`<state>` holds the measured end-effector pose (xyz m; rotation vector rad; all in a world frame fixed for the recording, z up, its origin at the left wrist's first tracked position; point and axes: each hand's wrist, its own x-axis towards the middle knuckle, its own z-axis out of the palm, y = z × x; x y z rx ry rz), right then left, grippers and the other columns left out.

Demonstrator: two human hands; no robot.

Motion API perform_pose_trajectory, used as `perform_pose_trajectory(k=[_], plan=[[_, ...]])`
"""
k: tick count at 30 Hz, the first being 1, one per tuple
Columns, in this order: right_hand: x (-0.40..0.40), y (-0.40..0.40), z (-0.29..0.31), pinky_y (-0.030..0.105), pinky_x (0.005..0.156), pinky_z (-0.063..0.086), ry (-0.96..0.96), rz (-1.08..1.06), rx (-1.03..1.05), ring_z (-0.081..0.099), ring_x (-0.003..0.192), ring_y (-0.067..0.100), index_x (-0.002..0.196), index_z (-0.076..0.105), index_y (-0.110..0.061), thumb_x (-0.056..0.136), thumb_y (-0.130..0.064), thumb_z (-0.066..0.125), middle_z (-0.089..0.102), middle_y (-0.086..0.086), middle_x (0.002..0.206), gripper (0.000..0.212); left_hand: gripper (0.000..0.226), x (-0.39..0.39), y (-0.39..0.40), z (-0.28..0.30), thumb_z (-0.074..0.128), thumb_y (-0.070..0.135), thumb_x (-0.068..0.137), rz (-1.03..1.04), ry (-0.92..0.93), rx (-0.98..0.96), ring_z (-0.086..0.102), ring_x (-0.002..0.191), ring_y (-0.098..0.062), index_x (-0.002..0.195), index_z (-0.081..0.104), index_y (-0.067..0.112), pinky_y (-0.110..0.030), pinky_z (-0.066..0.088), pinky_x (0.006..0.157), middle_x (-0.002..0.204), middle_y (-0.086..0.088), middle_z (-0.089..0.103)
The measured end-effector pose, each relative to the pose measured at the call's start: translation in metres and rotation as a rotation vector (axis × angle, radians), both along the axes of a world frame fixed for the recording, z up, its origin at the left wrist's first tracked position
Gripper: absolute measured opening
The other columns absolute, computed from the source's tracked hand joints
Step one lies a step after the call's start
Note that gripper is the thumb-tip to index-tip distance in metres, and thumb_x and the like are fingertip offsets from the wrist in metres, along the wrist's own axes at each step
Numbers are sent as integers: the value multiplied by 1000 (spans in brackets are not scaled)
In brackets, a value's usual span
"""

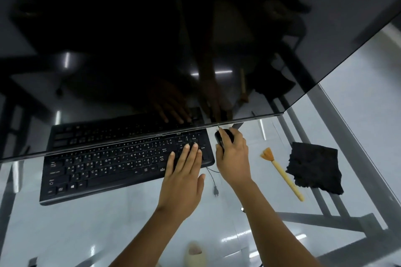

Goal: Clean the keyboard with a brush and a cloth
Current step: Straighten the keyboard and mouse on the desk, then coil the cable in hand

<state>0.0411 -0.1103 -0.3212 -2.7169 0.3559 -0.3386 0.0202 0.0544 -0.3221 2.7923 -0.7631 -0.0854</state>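
The black keyboard [121,167] lay flat on the glass table [108,223], its far edge tucked beneath the lower edge of a large dark monitor [173,39] that leaned over it. The left hand [184,182] rested palm down on the keyboard's right end, fingers straight and close together, their tips on the number-pad keys, the thumb held out past the near edge; it gripped nothing. Just beside the keyboard's right end, the right hand [233,156] was curled over a small black mouse [223,138], fingers bent down around its rounded glossy shell and closed on it.

Toward the table's right edge, well apart from both hands, lay the brush [282,171]: a slim, pale wooden handle, round in section, ending in a short fan of orange-tan bristles that pointed toward the monitor. Touching or nearly touching its handle on the right lay the cloth [314,167], a dark, fuzzy, roughly square piece with rumpled edges, spread flat.

The keys were low, matte, with pale legends. A thin dark cable [211,176] ran from the keyboard's right end across the clear glass, through which grey metal frame bars [338,136] and a shiny floor showed.
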Motion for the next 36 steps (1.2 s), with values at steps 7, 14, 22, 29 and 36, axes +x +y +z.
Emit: perform_pose_trajectory(k=[7,14,22,29,36], plan=[[-7,0,7,46,96,46,1,2,-16,49,119,36,131,56,-11,87,-14,66,49,18,134,45,56,1,5,0,29,37,97,-14,-6,2,16,145,-20,146,33,11,-48,18,114,156,-5,25],[-38,56,28,45,97,44,-76,170,54,49,114,33,127,60,-7,79,-5,73,53,15,124,50,46,-23,88,33,39,30,92,143,-61,-135,44,128,-19,133,53,13,-42,39,106,138,-2,51],[-57,194,49,45,88,52,32,584,89,57,101,32,121,64,-8,78,-6,73,56,12,117,44,32,-82,231,29,47,16,82,410,-139,-25,62,100,-27,104,70,12,-38,52,82,113,-7,66],[-78,276,53,40,98,43,190,840,105,46,115,27,131,54,-12,91,-14,59,47,7,128,41,31,-122,276,22,78,10,73,639,61,-23,61,67,-23,103,69,8,-29,52,49,90,-7,60],[-96,308,55,37,103,41,486,933,194,47,119,23,140,42,-21,99,-27,49,47,5,131,42,25,-112,276,29,57,11,92,924,156,-396,58,73,-12,116,63,13,-8,39,65,106,-4,55]])
